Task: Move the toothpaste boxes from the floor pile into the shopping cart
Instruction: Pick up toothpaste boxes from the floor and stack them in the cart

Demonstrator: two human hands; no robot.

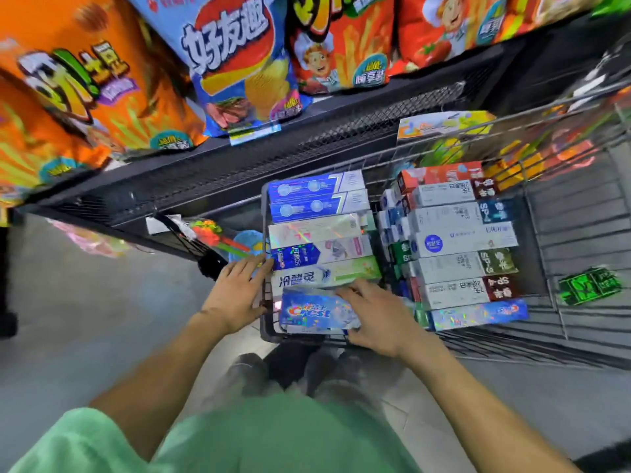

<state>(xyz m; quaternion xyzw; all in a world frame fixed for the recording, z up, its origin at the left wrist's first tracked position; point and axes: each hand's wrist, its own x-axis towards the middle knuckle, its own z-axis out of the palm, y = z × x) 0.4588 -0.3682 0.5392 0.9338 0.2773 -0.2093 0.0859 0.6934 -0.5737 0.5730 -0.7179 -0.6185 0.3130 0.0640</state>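
Pressing flat, straight fingers of the left hand (235, 295) and right hand (372, 315) around the Crest box (314, 312) atop the near stack in the shopping cart (546, 254), the person risks nudging that loose stack sideways and toppling it.

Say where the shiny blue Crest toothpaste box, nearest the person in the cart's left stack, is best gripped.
Probably across its two long edges near the middle, from above. The shiny blue Crest toothpaste box lies flat and topmost; its far side sits close against the white-and-green box. Its left end, by the left hand, sits at the wire cart's rim; the right hand covers the right end.
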